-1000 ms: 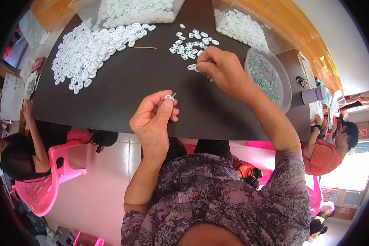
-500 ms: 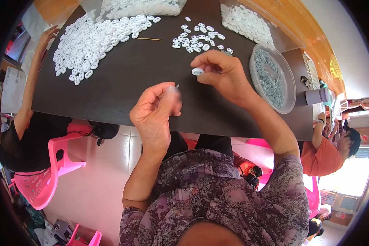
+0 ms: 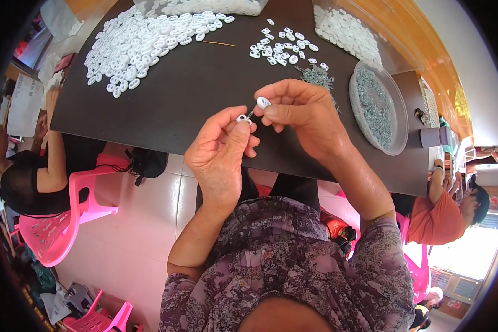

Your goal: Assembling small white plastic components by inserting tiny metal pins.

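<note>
Between thumb and forefinger, my left hand point(image 3: 218, 152) pinches a small white plastic piece point(image 3: 242, 118) with a hole. A thin metal screw point(image 3: 250, 115) stands up from it, tip pointing at the other hand. My right hand point(image 3: 310, 116) grips a white oval plastic piece point(image 3: 263, 103) with two holes, tilted, right by the screw's tip. Whether screw and oval piece touch, I cannot tell. Behind my right hand lies a loose pile of grey screws point(image 3: 317, 76), partly hidden by it. Several small white pieces point(image 3: 281, 47) are scattered farther back.
On the dark table point(image 3: 171, 105), a large heap of white oval pieces point(image 3: 130, 47) spreads at the far left, a thin brown stick point(image 3: 218, 43) beside it. Right: a round clear tub of screws point(image 3: 355, 105), a bin of white pieces point(image 3: 346, 33). People sit at both sides; pink chair point(image 3: 66, 221) left.
My hands have come together, bringing the oval piece to the screw. The white piece in my left hand now shows. The view has shifted, uncovering the screw pile; the person at left has lowered an arm.
</note>
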`<state>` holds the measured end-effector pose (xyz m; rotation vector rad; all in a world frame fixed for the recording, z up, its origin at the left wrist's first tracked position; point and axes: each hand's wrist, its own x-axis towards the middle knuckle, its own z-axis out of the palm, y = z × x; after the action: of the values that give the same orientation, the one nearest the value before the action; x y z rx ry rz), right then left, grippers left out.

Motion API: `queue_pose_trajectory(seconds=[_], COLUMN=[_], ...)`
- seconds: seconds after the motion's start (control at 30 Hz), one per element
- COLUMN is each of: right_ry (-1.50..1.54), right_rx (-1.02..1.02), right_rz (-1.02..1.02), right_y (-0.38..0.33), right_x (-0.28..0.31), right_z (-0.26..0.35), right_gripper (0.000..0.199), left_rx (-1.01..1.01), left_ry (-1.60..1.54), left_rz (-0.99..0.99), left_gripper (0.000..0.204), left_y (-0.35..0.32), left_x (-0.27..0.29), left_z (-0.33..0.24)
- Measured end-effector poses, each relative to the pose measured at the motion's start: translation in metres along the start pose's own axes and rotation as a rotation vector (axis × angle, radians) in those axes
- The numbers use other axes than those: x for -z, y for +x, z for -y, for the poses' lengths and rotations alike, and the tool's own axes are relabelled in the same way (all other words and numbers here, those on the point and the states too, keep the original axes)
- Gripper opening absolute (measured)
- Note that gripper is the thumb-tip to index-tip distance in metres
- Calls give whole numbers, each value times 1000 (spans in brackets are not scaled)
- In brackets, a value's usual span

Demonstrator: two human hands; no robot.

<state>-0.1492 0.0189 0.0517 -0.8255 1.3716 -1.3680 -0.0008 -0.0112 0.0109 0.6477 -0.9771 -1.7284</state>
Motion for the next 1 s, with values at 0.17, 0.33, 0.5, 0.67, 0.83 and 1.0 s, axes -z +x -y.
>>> queue_pose_trajectory(seconds=[0.17, 0.33, 0.5, 0.67, 0.83, 1.0], right_ry=[-27, 10, 14, 44, 58, -4], right_rx=[-26, -1, -41, -111, -98, -41], right_rz=[-12, -34, -15, -22, -78, -103], right_y=[-4, -7, -8, -8, -8, -10], right_x=[-2, -2, -4, -5, -11, -16], right_z=[4, 2, 5, 5, 5, 7], right_gripper=[22, 14, 15, 17, 15, 15], left_rx=[-5, -16, -1, -5, -24, -11], left_ry=[22, 38, 39, 38, 107, 94], left_rz=[20, 33, 27, 27, -9, -13], left_gripper=[18, 17, 17, 16, 15, 16], left_y=[-6, -8, -9, -11, -12, -11], left_x=[3, 1, 1, 0, -1, -1], left_z=[1, 1, 1, 0, -1, -1])
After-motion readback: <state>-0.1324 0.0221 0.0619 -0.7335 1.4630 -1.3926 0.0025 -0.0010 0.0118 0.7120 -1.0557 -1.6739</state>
